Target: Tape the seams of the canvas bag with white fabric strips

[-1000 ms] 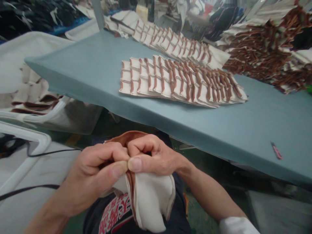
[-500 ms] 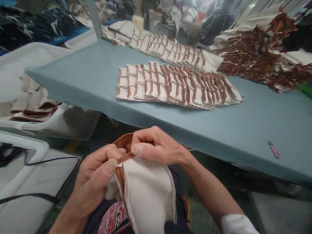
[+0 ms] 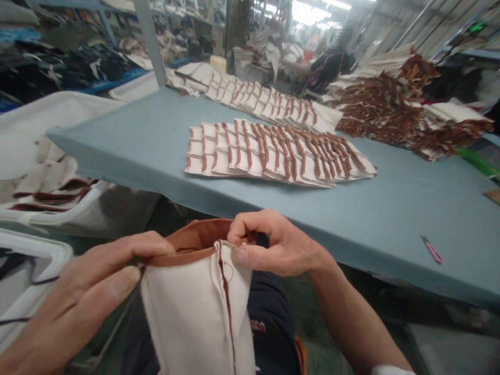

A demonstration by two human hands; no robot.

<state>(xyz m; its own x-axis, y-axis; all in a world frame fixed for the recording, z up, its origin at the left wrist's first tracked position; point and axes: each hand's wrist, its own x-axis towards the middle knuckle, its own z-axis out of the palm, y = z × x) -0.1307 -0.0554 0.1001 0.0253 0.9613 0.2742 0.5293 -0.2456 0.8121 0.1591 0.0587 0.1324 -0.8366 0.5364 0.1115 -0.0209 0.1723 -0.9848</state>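
A cream fabric piece (image 3: 187, 312) with a brown inner lining, sewn into a tube or pouch shape, hangs between my two hands over my lap. My left hand (image 3: 105, 276) pinches its brown-edged rim at the left corner, thumb outside and fingers inside the opening. At the right, beside a seam with a dark red-brown gap running down the piece, my right hand (image 3: 269, 242) grips the rim between thumb and fingers. A loose thread loop shows near that seam. The brown lining (image 3: 207, 234) faces up at the opening.
A blue-covered table (image 3: 386, 224) stands ahead, bearing overlapping rows of cream and brown pieces (image 3: 250, 156). Behind them rises a brown-and-cream pile (image 3: 390, 99). A pink cutter (image 3: 432, 250) lies at the right. White bins (image 3: 39, 245) stand left; a person (image 3: 332, 62) is in the background.
My hands have moved apart, the left one leftward along the rim. The fabric piece has been turned and spread wider, so its seam now faces me near my right hand.
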